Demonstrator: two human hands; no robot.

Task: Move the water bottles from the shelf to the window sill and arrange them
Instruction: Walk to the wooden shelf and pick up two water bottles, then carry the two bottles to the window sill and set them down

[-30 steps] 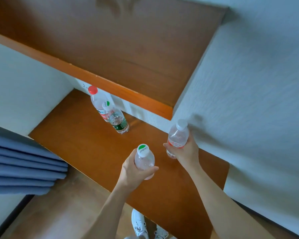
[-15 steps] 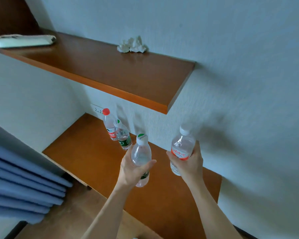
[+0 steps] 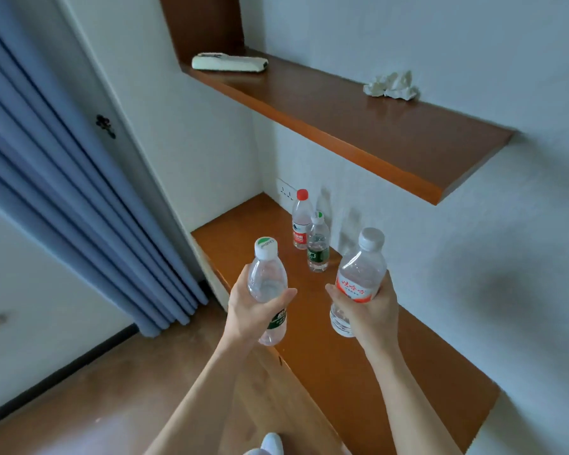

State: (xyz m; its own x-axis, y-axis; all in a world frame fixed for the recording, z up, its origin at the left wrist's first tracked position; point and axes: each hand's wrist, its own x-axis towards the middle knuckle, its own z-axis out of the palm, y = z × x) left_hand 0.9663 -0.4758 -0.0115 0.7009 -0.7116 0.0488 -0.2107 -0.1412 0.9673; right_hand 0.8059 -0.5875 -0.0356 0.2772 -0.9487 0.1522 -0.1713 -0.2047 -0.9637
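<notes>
Grip is holding: left hand [image 3: 253, 315] wrapping the green-capped bottle [image 3: 266, 274] upright, right hand [image 3: 373, 311] the white-capped bottle [image 3: 362, 269], curtain [image 3: 63, 192] lying frame-left.

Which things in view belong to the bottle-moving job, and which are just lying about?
Part of the job: green-label bottle in the left hand; red-label bottle in the right hand; red-capped bottle and second green-label bottle standing on the lower shelf.
Just lying about: white remote-like object and crumpled paper on the upper shelf; wall socket; blue curtain.
</notes>
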